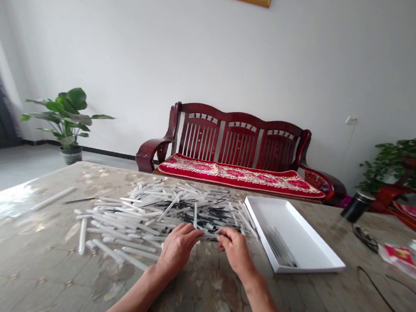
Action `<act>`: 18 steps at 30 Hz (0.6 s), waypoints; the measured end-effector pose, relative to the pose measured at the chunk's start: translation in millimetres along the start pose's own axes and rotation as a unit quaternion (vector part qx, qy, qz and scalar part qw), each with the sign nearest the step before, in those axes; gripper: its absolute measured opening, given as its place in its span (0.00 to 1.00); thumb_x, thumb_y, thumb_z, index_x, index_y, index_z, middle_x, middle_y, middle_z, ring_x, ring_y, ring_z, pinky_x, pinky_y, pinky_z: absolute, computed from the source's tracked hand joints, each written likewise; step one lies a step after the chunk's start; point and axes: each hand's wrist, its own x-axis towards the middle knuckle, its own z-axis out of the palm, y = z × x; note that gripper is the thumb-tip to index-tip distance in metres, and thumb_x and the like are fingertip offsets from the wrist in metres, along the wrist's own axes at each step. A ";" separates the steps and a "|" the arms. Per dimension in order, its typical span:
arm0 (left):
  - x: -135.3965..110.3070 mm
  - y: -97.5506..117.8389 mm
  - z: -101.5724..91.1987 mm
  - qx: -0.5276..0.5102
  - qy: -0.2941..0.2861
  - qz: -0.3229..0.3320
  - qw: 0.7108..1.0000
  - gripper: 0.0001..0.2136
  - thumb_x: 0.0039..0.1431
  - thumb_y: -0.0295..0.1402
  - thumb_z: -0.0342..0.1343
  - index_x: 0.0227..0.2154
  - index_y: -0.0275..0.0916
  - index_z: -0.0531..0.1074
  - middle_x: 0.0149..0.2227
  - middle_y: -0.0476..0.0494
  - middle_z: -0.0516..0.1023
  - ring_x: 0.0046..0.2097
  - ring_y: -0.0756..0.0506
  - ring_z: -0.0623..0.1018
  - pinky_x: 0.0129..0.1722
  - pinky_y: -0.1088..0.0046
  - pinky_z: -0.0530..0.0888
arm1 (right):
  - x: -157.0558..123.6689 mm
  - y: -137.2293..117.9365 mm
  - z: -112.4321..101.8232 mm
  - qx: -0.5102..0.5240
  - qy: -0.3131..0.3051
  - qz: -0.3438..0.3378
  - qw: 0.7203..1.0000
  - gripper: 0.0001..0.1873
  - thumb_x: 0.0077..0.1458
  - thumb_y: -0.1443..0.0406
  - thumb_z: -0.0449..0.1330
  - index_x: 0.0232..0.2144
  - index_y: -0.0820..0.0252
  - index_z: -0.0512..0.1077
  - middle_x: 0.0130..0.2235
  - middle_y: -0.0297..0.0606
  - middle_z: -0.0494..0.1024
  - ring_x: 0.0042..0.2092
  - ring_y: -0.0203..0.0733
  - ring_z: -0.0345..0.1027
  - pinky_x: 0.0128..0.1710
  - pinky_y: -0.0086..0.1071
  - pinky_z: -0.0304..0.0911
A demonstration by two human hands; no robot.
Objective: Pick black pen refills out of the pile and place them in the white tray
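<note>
A big heap of white tubes and thin black sticks lies spread across the middle of the table. My left hand rests at the heap's near edge with its fingers curled onto a white tube. Just to its right, my right hand pinches something thin at the same edge; I cannot make out what. A white tray sits to the right of my right hand and holds several thin dark sticks.
The table has a glossy patterned top. A dark cup, glasses, a black cord and red packets lie at the right. A wooden bench and two potted plants stand beyond.
</note>
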 end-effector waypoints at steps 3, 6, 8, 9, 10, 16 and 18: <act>1.4 4.1 1.3 -0.029 0.002 -0.028 0.999 0.13 0.64 0.31 0.50 0.43 0.45 0.80 0.34 0.43 0.78 0.38 0.44 0.76 0.39 0.70 0.72 | 1.0 -6.3 2.0 0.099 0.009 0.049 0.994 0.11 0.49 0.55 0.65 0.31 0.56 0.77 0.26 0.33 0.77 0.27 0.41 0.72 0.25 0.32 0.70; 4.1 9.1 6.0 -0.114 0.020 -0.082 0.990 0.13 0.64 0.33 0.48 0.43 0.44 0.79 0.36 0.43 0.79 0.41 0.43 0.77 0.43 0.68 0.72 | -0.9 -16.1 8.1 0.222 0.045 0.050 0.973 0.22 0.45 0.51 0.68 0.40 0.56 0.75 0.30 0.34 0.78 0.31 0.42 0.73 0.30 0.34 0.72; 4.6 12.1 9.3 -0.186 0.025 -0.115 0.975 0.13 0.62 0.34 0.49 0.43 0.43 0.77 0.37 0.43 0.80 0.42 0.43 0.78 0.44 0.68 0.73 | -4.4 -20.7 14.7 0.276 0.050 0.057 0.958 0.28 0.44 0.51 0.70 0.45 0.56 0.73 0.33 0.33 0.78 0.32 0.41 0.73 0.31 0.33 0.71; 4.1 13.4 10.6 -0.219 0.021 -0.129 0.967 0.13 0.61 0.34 0.49 0.45 0.43 0.76 0.37 0.44 0.80 0.40 0.44 0.78 0.43 0.68 0.74 | -6.4 -21.8 18.2 0.288 0.043 0.066 0.954 0.28 0.43 0.50 0.70 0.44 0.57 0.74 0.33 0.33 0.78 0.31 0.40 0.73 0.30 0.32 0.70; 3.1 14.5 11.5 -0.246 0.014 -0.141 0.959 0.14 0.61 0.34 0.50 0.46 0.43 0.75 0.36 0.46 0.80 0.39 0.45 0.78 0.42 0.70 0.74 | -8.2 -22.2 21.5 0.292 0.035 0.076 0.953 0.27 0.42 0.50 0.71 0.42 0.58 0.74 0.32 0.33 0.78 0.30 0.39 0.72 0.29 0.31 0.69; -3.9 15.0 6.0 -0.282 0.015 -0.163 0.945 0.16 0.60 0.40 0.51 0.47 0.43 0.74 0.38 0.46 0.81 0.38 0.45 0.79 0.41 0.70 0.74 | -2.0 -23.4 16.2 0.276 0.103 0.084 0.952 0.22 0.45 0.47 0.68 0.34 0.58 0.74 0.35 0.38 0.80 0.32 0.42 0.74 0.22 0.29 0.66; -4.0 12.1 1.3 -0.271 0.029 -0.165 0.948 0.17 0.61 0.41 0.49 0.49 0.44 0.73 0.41 0.45 0.82 0.40 0.45 0.79 0.43 0.68 0.74 | 8.6 -26.3 1.1 0.278 0.157 0.076 0.945 0.24 0.45 0.46 0.67 0.33 0.59 0.73 0.36 0.39 0.80 0.31 0.40 0.73 0.21 0.28 0.66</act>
